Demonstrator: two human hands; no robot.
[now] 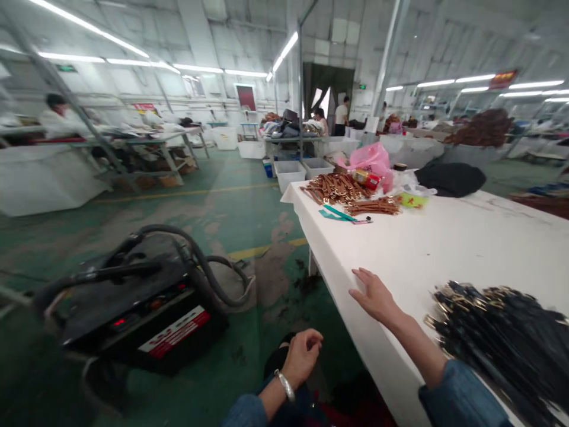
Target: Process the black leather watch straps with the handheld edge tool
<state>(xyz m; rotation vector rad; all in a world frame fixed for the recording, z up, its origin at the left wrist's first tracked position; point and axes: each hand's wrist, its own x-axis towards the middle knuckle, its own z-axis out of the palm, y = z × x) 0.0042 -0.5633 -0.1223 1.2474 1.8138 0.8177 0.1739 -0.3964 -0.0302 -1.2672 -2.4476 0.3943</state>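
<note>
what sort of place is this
Likely a strap or accessory factory: a heap of black straps with gold-coloured metal fittings lies on a white table, brown straps with metal buckles are piled farther along, and long white lights hang overhead.

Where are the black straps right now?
The black straps lie in a pile at the head view's lower right, on the white table, just right of the person's right forearm.
</note>
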